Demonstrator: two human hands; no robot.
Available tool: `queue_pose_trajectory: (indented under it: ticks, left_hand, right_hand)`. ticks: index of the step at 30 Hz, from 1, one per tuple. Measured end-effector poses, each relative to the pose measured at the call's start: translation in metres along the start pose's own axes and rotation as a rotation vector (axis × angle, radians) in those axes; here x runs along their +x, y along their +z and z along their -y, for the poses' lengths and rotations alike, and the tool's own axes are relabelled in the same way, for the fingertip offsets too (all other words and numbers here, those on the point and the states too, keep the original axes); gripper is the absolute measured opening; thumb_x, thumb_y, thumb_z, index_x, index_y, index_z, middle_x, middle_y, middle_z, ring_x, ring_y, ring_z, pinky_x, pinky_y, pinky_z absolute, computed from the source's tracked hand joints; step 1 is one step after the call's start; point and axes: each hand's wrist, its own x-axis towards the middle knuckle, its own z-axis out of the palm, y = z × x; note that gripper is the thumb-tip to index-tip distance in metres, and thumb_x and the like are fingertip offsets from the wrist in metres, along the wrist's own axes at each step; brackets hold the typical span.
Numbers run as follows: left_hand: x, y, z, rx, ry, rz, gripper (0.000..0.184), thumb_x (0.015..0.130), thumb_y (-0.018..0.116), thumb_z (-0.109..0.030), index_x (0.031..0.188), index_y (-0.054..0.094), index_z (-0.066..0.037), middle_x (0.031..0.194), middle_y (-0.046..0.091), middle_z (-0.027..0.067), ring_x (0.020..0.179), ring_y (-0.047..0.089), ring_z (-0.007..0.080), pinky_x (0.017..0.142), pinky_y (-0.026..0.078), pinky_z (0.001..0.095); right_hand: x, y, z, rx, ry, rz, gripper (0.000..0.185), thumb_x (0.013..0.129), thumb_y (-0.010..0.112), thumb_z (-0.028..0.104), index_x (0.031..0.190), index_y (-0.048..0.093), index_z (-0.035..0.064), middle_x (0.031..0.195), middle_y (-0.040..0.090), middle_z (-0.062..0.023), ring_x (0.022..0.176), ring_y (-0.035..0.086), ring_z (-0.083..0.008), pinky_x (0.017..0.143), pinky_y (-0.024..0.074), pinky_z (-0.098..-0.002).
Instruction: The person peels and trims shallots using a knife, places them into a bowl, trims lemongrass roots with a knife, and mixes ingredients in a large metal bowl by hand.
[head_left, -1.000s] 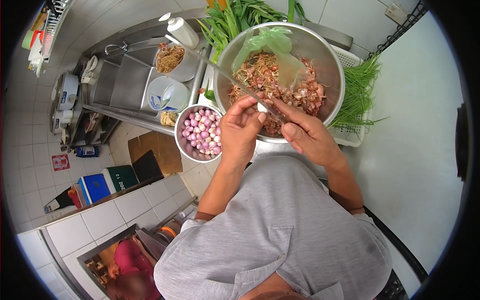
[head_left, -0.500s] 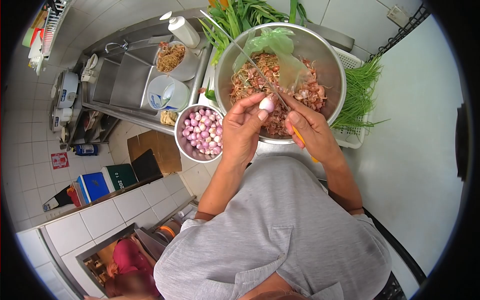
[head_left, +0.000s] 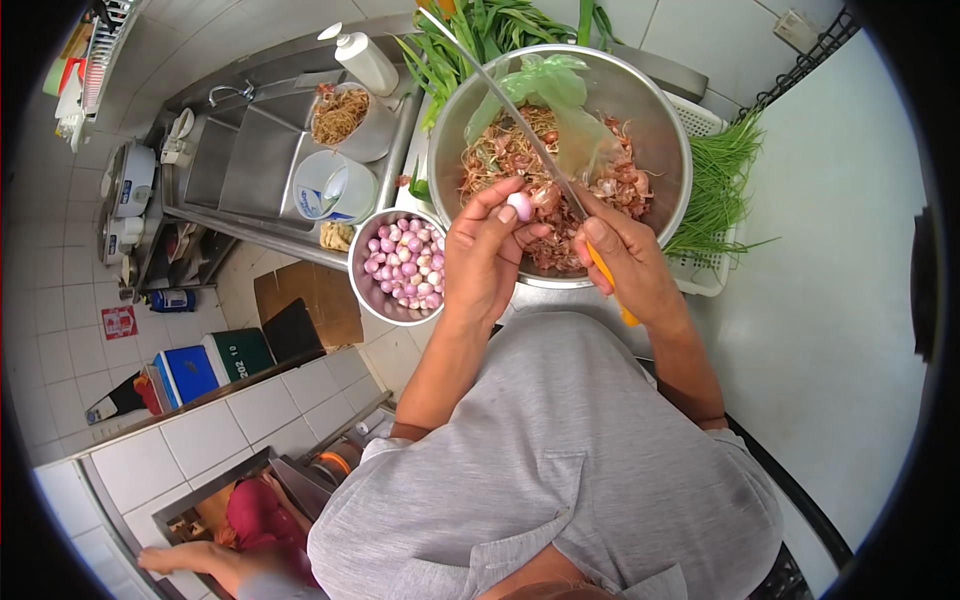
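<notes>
Between the thumb and fingers of my left hand (head_left: 482,240) is a peeled shallot (head_left: 520,206), pale pink and shiny. My right hand (head_left: 625,255) is closed round the orange handle of a long knife (head_left: 530,135), its blade pointing up and to the left. Both hands are over the near side of a large steel bowl (head_left: 683,190). Inside it lie shallot skins and roots (head_left: 490,165), with a green plastic bag (head_left: 545,85) on top. Left of my left hand, a smaller steel bowl (head_left: 358,290) holds many peeled shallots (head_left: 405,262).
A steel sink (head_left: 265,150) lies to the left, with a tub of roots (head_left: 365,130), a clear plastic container (head_left: 340,190) and a pump bottle (head_left: 368,65) at its edge. Green stalks (head_left: 480,30) and chives (head_left: 715,190) flank the big bowl. Another person (head_left: 260,525) is at lower left.
The knife has drawn back from the shallot, and my right hand has turned a little. My left hand has shifted the shallot slightly left. The other person's arm now stretches out.
</notes>
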Motion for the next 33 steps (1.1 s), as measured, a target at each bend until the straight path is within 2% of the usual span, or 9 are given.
queue_pose_trajectory:
  ticks: [7,12,14,16,20,26,29,32,33]
  left_hand:
    - [0.001,0.001,0.001,0.063,0.037,-0.020,0.032,0.097,0.060,-0.006,0.128,0.055,0.002,0.110,0.067,0.0101,0.104,0.066,0.0176,0.092,0.057,0.0346]
    - [0.005,-0.007,-0.001,0.040,0.032,-0.089,0.029,0.095,0.064,-0.006,0.123,0.059,0.001,0.117,0.066,0.0133,0.109,0.065,0.0245,0.095,0.056,0.0350]
    - [0.004,-0.014,0.004,0.033,0.038,-0.059,0.030,0.095,0.064,-0.003,0.124,0.058,0.000,0.116,0.066,0.0127,0.110,0.065,0.0241,0.096,0.055,0.0352]
    - [0.004,-0.013,0.005,0.027,0.044,-0.027,0.031,0.094,0.063,-0.001,0.124,0.057,-0.001,0.115,0.067,0.0120,0.112,0.064,0.0237,0.097,0.054,0.0354]
    - [0.002,-0.005,0.005,0.016,0.038,-0.011,0.030,0.093,0.065,0.001,0.121,0.058,-0.002,0.113,0.067,0.0106,0.108,0.065,0.0209,0.098,0.054,0.0353]
    - [0.003,-0.007,0.007,0.012,0.057,-0.001,0.029,0.092,0.065,0.001,0.120,0.058,0.000,0.112,0.067,0.0105,0.104,0.066,0.0188,0.096,0.055,0.0347]
    - [0.000,-0.005,0.006,0.012,0.061,-0.006,0.028,0.092,0.066,0.001,0.119,0.058,0.000,0.111,0.068,0.0106,0.103,0.066,0.0186,0.095,0.055,0.0337]
    - [0.000,-0.006,0.008,0.009,0.063,-0.024,0.030,0.091,0.067,0.002,0.120,0.058,0.001,0.111,0.068,0.0107,0.102,0.067,0.0186,0.094,0.055,0.0329]
    - [0.000,-0.007,0.008,0.011,0.068,-0.019,0.031,0.091,0.067,0.002,0.121,0.058,0.001,0.111,0.068,0.0109,0.102,0.067,0.0188,0.093,0.055,0.0325]
  right_hand:
    - [0.000,0.000,0.002,0.011,0.010,-0.020,0.051,0.107,0.047,0.033,0.150,0.042,0.0082,0.073,0.048,0.0038,0.052,0.038,-0.0009,0.047,0.0342,-0.0173]
    - [0.000,-0.009,0.005,-0.051,0.055,-0.078,0.048,0.107,0.047,0.031,0.147,0.045,0.0056,0.076,0.050,0.0029,0.055,0.041,-0.0016,0.049,0.0354,-0.0177]
    - [0.000,-0.011,0.002,-0.088,0.079,-0.070,0.048,0.106,0.049,0.030,0.147,0.045,0.0046,0.077,0.051,0.0024,0.057,0.042,-0.0027,0.051,0.0368,-0.0188]
    - [0.001,-0.010,-0.004,-0.194,-0.007,-0.095,0.050,0.105,0.052,0.027,0.147,0.043,0.0023,0.080,0.055,0.0009,0.065,0.047,-0.0054,0.058,0.0410,-0.0227]
    - [-0.002,-0.007,0.002,-0.283,0.004,-0.090,0.057,0.103,0.056,0.025,0.151,0.036,0.0019,0.086,0.059,-0.0031,0.071,0.050,-0.0079,0.065,0.0440,-0.0255]
    - [0.010,-0.008,-0.017,-0.353,-0.354,0.103,0.056,0.100,0.059,0.027,0.148,0.043,0.0011,0.094,0.064,-0.0106,0.073,0.056,-0.0142,0.072,0.0474,-0.0268]
    - [0.008,-0.008,-0.016,-0.457,-0.381,0.087,0.055,0.100,0.060,0.027,0.146,0.046,0.0006,0.096,0.065,-0.0124,0.074,0.059,-0.0173,0.073,0.0489,-0.0296]
    - [0.003,-0.005,-0.010,-0.465,-0.205,0.099,0.057,0.099,0.060,0.028,0.147,0.044,0.0015,0.106,0.067,-0.0156,0.076,0.061,-0.0183,0.073,0.0501,-0.0313]
    - [0.004,-0.004,-0.011,-0.457,-0.261,0.080,0.057,0.098,0.061,0.027,0.147,0.044,0.0020,0.113,0.067,-0.0167,0.078,0.062,-0.0188,0.074,0.0508,-0.0317]
